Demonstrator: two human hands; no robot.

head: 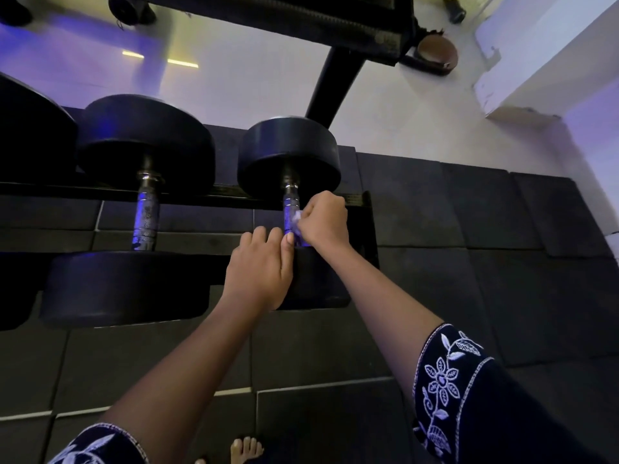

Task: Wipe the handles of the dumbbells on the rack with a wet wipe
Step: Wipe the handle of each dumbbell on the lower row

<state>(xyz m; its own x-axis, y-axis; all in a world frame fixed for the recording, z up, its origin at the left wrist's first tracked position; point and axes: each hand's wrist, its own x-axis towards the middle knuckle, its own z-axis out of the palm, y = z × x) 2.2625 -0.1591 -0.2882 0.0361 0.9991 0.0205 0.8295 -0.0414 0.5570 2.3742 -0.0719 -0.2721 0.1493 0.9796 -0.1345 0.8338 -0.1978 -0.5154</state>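
**Wiping 1 handle [290, 203] of the end dumbbell [289, 152], wet wipe [296, 217] in the right hand [323, 222]**

Step in hand, as I read it: the rubbing stroke on 1 handle, task partway. The right hand's fingers are curled, pinching the wet wipe and pressing it on the handle's right side. Only a small white scrap shows at the fingertips. From the grip the handle runs up to the far head just above and down to the near head just below.

The left hand [258, 272] sits just below-left of the grip, fingers fairly straight, resting on the near head with its tips at the handle's base. It grasps nothing and is probably steadying.

The dumbbell lies across the 2 rails at the right end of the rack [368, 226]. The next dumbbell [147, 142] is well left of the grip, its next handle [145, 216] bare. Cannot tell if that one is already wiped.

Next move, my guess:
- Slide the wipe along and round the handle, since the left and under sides are not covered from here.
- Lift off and shift the grip left to the next handle.
- Pinch firmly so the wipe doesn't snag or slip on the knurled metal.
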